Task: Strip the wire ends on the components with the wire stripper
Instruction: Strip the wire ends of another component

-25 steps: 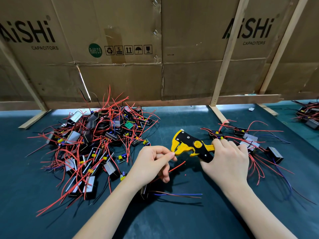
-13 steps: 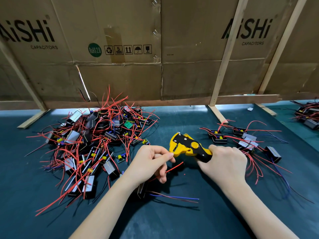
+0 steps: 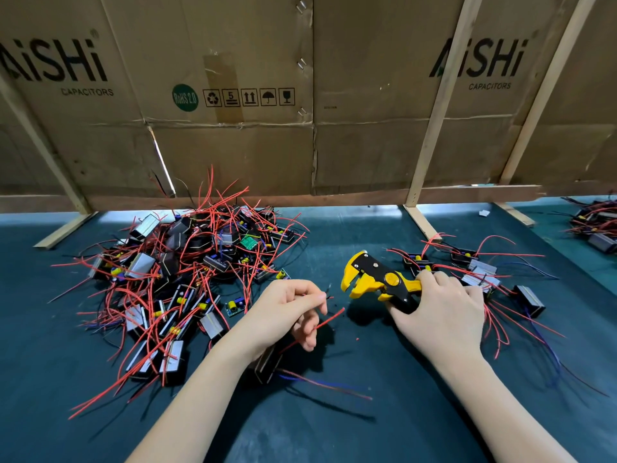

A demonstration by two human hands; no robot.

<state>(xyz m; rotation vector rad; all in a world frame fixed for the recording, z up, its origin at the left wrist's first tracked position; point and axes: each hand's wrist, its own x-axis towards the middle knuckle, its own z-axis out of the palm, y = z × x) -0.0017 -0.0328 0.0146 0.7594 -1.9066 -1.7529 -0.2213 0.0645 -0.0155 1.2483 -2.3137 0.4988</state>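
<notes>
Risk sits mid-frame: left hand pinches a thin wire just short of the wire stripper. The right hand has its grip wrapped round the handles, and a misfed wire could get cut.

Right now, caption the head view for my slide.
Left hand pinches a red wire; right hand grips the yellow-and-black wire stripper.

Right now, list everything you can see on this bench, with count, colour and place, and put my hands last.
Stripper: one, yellow and black, centre right, jaws open.
Held component: one, dark, under the left hand, with red wire.
Left pile: many components, red wires, left of centre.
Right group: several components, red and blue wires, behind the right hand.
Far pile: more components, right edge.
Mat: one, dark teal, underneath.
Cardboard: brown wall behind, on wooden struts.
Left hand: pinches a thin wire.
Right hand: grips the stripper handles.
</notes>
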